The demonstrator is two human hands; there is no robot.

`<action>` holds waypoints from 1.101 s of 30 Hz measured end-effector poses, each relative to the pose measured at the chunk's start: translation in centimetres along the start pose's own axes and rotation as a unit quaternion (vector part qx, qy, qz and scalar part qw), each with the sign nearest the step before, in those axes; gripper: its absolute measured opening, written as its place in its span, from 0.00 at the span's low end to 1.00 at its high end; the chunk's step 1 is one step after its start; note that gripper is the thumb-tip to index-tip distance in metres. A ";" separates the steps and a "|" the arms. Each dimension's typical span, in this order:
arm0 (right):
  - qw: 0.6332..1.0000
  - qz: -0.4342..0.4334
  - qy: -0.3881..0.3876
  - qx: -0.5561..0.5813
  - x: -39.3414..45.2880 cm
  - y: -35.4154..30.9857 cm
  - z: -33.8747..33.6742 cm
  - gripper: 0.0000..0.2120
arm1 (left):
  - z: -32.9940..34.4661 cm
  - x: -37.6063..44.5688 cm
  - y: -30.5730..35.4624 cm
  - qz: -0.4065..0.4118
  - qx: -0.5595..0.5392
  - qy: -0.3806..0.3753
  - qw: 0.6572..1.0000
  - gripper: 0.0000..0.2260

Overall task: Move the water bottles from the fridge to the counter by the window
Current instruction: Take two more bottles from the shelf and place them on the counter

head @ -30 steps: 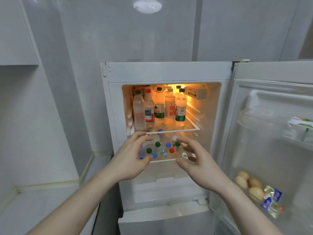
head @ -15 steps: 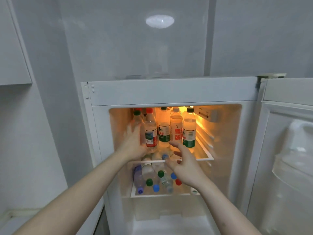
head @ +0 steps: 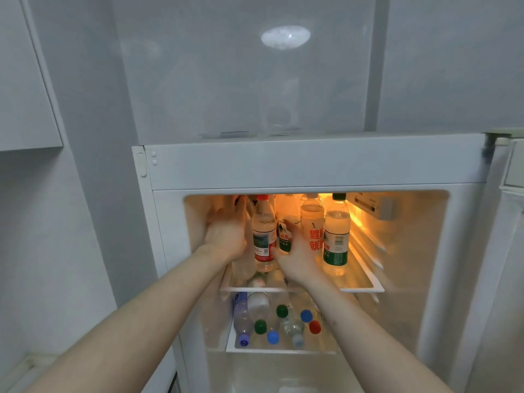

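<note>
Both hands are now deep on the upper glass shelf (head: 360,287) of the white open fridge (head: 312,165); half a second ago they were only arriving at its front edge, and a second ago they hovered lower, in front of the pile of lying bottles. The left hand (head: 226,231) has wrapped round the clear, label-less plastic bottle (head: 243,268) at the far left of the row, with fingers curled behind it and the palm against its side. The right hand (head: 295,251) has closed on the bottle with the green-and-white label (head: 284,239), thumb across the label and fingers round the far side, though the fingertips are hidden. Between the two hands stands the red-capped bottle with a red-and-white label (head: 263,234), touching or almost touching both. Just to the right of the right hand are the pale bottle with red characters (head: 312,222) and the green-capped bottle with a green label (head: 336,236), both upright and untouched. Below the wrists, the lower shelf holds a heap of bottles lying on their sides (head: 272,321), caps facing outward.

My reading is that reaching has turned into grasping: two bottles look secured and ready to be lifted out, one per hand. Nothing has left the fridge yet, and the counter by the window is not in sight, so the task is at its very start, with many trips likely
</note>
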State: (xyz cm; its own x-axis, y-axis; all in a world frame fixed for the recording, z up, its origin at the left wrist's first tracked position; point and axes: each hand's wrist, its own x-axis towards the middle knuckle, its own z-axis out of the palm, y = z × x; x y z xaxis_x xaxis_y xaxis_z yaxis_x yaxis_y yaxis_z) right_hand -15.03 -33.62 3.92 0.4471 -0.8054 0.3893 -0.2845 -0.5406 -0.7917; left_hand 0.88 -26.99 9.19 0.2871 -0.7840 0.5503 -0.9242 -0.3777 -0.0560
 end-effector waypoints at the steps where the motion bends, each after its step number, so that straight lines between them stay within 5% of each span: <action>1: 1.000 0.000 -0.005 0.003 0.5 0.1 0.3 0.31 | 0.2 0.1 -0.2 0.005 0.004 0.006 1.000 0.36; 16: 0.999 0.029 -0.030 0.020 4.4 4.7 5.7 0.36 | 2.4 0.1 -0.3 -0.025 -0.112 0.092 0.989 0.30; 19: 0.999 0.019 -0.023 0.024 3.2 5.1 5.5 0.25 | 2.6 -0.1 0.1 -0.041 -0.161 0.115 0.979 0.29; 23: 0.999 0.011 0.001 0.053 1.8 6.4 5.9 0.26 | 3.1 -0.2 0.1 -0.074 -0.173 0.136 0.973 0.34; 29: 0.994 0.037 0.005 0.101 0.9 7.3 6.4 0.32 | 3.4 0.3 0.5 -0.091 -0.183 0.136 0.969 0.35; 33: 0.993 0.036 0.002 0.112 1.0 7.8 6.6 0.34 | 3.6 0.2 1.3 -0.116 -0.288 0.068 0.948 0.36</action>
State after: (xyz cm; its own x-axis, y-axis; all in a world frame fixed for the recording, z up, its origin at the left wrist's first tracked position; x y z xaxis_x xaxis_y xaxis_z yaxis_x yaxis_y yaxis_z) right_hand -11.21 -36.99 -5.00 0.4288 -0.8410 0.3300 -0.1202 -0.4151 -0.9018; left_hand 0.69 -29.45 6.23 0.5007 -0.6266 0.5972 -0.8358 -0.1703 0.5220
